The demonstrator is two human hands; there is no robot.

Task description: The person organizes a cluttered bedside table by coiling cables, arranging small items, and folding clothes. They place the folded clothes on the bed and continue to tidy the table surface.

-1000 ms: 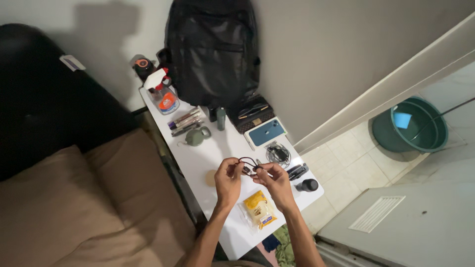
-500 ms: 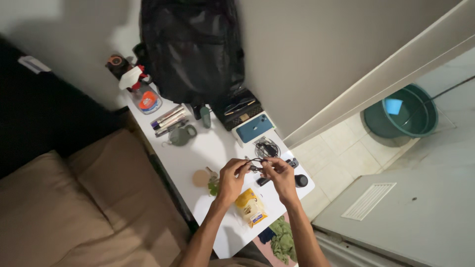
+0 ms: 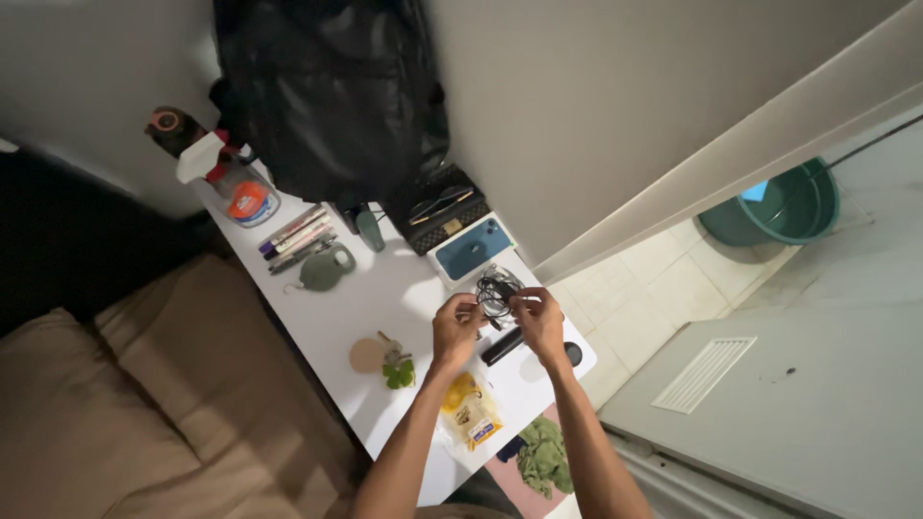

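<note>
A thin black cable (image 3: 493,291) is pinched between the closed fingertips of the left hand (image 3: 455,332) and right hand (image 3: 540,322) above the white desk (image 3: 385,298), apparently being coiled; steady tension is judged necessary next.

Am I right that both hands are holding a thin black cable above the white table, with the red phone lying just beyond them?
Not quite: the phone is blue, not red, as the head view shows. The left hand and right hand do hold a thin black cable above the white table.
</note>
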